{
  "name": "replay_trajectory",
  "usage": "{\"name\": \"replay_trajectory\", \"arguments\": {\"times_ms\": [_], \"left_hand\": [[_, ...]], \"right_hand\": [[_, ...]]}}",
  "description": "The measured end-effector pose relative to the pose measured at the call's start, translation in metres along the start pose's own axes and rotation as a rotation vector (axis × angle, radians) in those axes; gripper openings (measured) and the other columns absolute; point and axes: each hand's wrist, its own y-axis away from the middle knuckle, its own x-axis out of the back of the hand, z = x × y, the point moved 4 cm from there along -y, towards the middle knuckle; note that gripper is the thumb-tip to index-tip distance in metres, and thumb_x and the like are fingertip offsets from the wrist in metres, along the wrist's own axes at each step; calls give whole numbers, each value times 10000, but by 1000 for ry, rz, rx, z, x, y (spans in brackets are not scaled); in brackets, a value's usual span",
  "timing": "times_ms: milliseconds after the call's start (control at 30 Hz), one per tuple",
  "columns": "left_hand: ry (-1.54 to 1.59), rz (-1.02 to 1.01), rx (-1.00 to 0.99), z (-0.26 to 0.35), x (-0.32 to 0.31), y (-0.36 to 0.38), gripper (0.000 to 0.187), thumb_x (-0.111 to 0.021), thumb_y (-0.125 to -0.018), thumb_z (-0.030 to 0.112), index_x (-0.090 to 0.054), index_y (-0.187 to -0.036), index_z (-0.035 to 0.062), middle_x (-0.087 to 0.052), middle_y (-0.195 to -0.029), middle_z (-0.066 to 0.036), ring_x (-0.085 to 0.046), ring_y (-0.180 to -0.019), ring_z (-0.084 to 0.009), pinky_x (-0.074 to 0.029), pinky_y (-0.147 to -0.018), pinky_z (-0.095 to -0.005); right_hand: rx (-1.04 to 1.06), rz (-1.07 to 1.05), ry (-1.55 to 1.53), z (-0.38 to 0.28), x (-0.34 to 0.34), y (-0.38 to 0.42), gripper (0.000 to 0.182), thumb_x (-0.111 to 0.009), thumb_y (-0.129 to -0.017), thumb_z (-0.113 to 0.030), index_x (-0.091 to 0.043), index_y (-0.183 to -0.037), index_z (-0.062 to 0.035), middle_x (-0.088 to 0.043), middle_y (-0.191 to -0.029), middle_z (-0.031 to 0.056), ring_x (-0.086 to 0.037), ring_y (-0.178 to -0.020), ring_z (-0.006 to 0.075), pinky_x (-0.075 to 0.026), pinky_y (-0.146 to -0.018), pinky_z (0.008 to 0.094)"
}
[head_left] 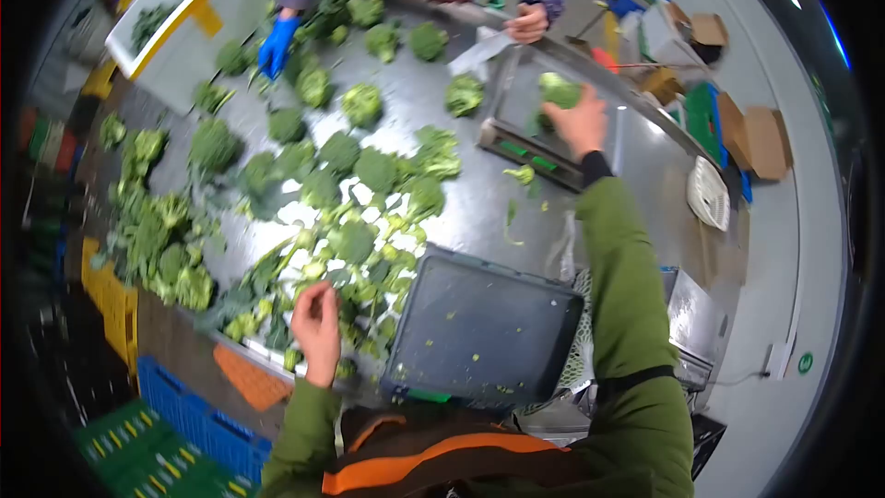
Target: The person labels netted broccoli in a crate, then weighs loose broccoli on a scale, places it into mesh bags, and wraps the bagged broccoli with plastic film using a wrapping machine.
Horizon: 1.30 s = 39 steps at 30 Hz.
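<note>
My right hand point(579, 120) reaches over a grey tray with raised sides point(518, 143) and has its fingers around a broccoli head point(557, 90). Part of that head is hidden behind the fingers. Low over the near side of the table, my left hand point(316, 332) has its fingers curled in towards the thumb, with nothing visible in them. Loose broccoli florets point(354, 242) and trimmings lie just beyond it. To its right, a dark grey crate point(484, 323) holds only small green crumbs.
Across the metal table point(645, 161), another person's blue-gloved hand point(277, 48) is among broccoli heads; their bare hand point(527, 24) is by the tray, near a whitish strip point(481, 52). A white tub point(189, 41) stands far left, a white basket point(708, 194) right.
</note>
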Motion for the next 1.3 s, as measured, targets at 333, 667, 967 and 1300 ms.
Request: {"name": "replay_trajectory", "arguments": {"times_ms": [333,667,967,1300], "left_hand": [[-17,-156,83,-37,-9,-55,180,-624,-928,89,-639,-1074,-15,-662,-934,-34,-609,-819,-84,-499,-757,-226],[177,-689,64,35,-114,-15,205,-638,-928,74,-636,-1117,-7,-650,-953,-14,-587,-857,-58,-476,-777,-197],[321,-961,367,43,-112,39,603,-682,-909,177,-398,-1408,-7,-540,-1277,-113,-557,-1090,-134,-448,-968,-291],[492,-893,266,49,-95,50,911,-746,-762,-71,-199,-1486,15,-448,-1382,-153,-492,-1251,-219,-423,-1043,-346]], "right_hand": [[-398,-743,-1734,99,60,166,493,-568,-870,-190,-463,-1322,-25,-515,-1360,152,-543,-1207,340,-487,-958,518],[-424,-841,-1917,36,76,325,905,-618,-684,-36,-235,-1505,-28,-373,-1481,150,-375,-1379,272,-288,-1155,403],[-370,-923,-1983,5,78,346,946,-634,-671,-9,-204,-1514,-36,-369,-1482,132,-381,-1377,268,-303,-1145,388],[119,-816,-1407,-39,96,353,931,-688,-676,61,-258,-1490,-83,-337,-1479,99,-313,-1400,216,-306,-1125,351]]}}
